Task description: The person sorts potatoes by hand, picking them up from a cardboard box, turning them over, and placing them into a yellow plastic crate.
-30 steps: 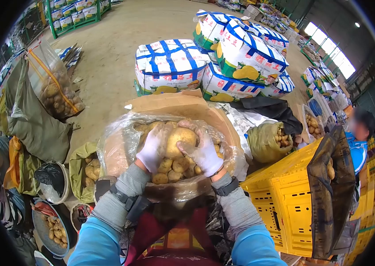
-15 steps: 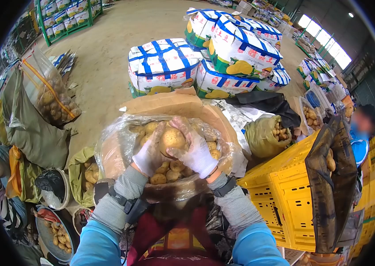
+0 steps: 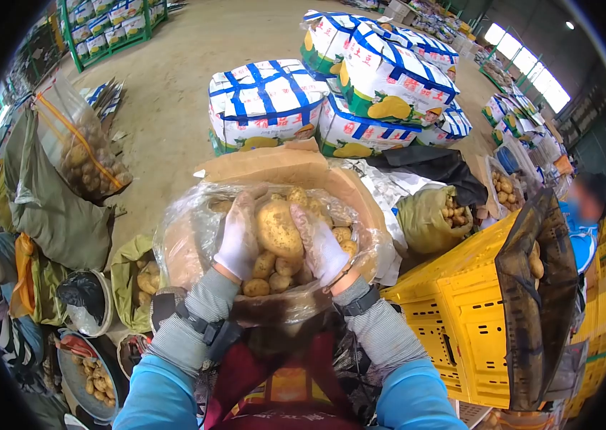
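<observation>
A large, dirt-speckled potato point(image 3: 279, 229) is held between my two hands, over an open carton point(image 3: 263, 163) lined with clear plastic point(image 3: 187, 240). My left hand point(image 3: 239, 233), in a soiled white glove, is closed against the potato's left side. Against its right side presses my right hand point(image 3: 319, 240), gloved the same way, its fingers curving around the edge. Several smaller potatoes point(image 3: 267, 276) lie in the liner below and around the big one. The undersides of both hands' grip are hidden.
Yellow crates point(image 3: 453, 315) with a dark mesh cover stand at my right, a person in blue point(image 3: 581, 233) beyond them. Strapped potato packs point(image 3: 267, 100) are stacked ahead. An olive sack of potatoes point(image 3: 433, 221) sits right of the carton; sacks and a potato tub point(image 3: 91, 380) are left.
The big potato has turned and now shows its longer side. My hands have shifted slightly, with the right fingers lower along its side.
</observation>
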Demonstrator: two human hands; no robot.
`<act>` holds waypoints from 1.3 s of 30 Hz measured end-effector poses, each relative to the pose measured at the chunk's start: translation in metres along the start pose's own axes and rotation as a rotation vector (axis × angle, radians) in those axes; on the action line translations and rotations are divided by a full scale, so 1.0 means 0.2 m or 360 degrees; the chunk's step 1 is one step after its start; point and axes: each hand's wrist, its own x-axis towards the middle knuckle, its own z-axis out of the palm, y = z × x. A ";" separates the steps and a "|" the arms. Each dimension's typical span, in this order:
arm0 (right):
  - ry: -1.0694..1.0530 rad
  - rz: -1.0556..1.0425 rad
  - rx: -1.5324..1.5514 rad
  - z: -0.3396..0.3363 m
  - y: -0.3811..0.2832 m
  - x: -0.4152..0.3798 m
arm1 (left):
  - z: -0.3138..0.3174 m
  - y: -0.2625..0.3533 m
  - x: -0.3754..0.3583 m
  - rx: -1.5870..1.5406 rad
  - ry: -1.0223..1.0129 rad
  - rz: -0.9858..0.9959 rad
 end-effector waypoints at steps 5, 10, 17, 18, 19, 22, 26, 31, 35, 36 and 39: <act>0.0311 -0.0386 -0.0705 -0.02 -0.09 0.02 | 0.04 -0.02 -0.02 0.0261 -0.0116 -0.0084; 0.0373 -0.0269 -0.0313 0.00 -0.11 -0.02 | -0.08 -0.14 0.03 0.0311 0.0009 -0.0424; 0.0464 -0.0511 -0.0916 0.01 -0.10 0.00 | 0.03 0.03 -0.05 0.0640 -0.0217 -0.0164; 0.0454 -0.0514 -0.0868 0.01 -0.08 0.00 | 0.03 0.05 -0.04 0.0802 -0.0212 -0.0048; 0.0442 -0.0531 -0.0632 0.01 -0.06 0.01 | 0.02 0.03 -0.04 0.0688 -0.0192 -0.0114; 0.0417 -0.0538 -0.0159 0.01 -0.03 0.04 | -0.01 0.02 0.00 0.0154 -0.0193 -0.0395; 0.0258 -0.0524 -0.0549 0.01 -0.13 0.01 | -0.01 0.10 0.02 -0.0557 -0.0259 -0.0696; -0.0009 -0.0514 -0.0878 -0.02 -0.09 0.04 | 0.01 0.04 0.00 -0.0256 -0.0233 -0.0262; -0.0318 -0.0202 -0.0865 -0.08 -0.11 0.05 | -0.02 0.00 0.01 -0.0271 -0.0200 -0.0108; -0.0340 -0.0200 -0.0851 -0.07 -0.12 0.03 | -0.03 0.03 0.01 -0.0275 -0.0215 -0.0122; -0.0182 -0.0413 -0.1124 -0.05 -0.16 0.00 | -0.02 0.12 0.02 -0.0312 -0.0176 -0.0190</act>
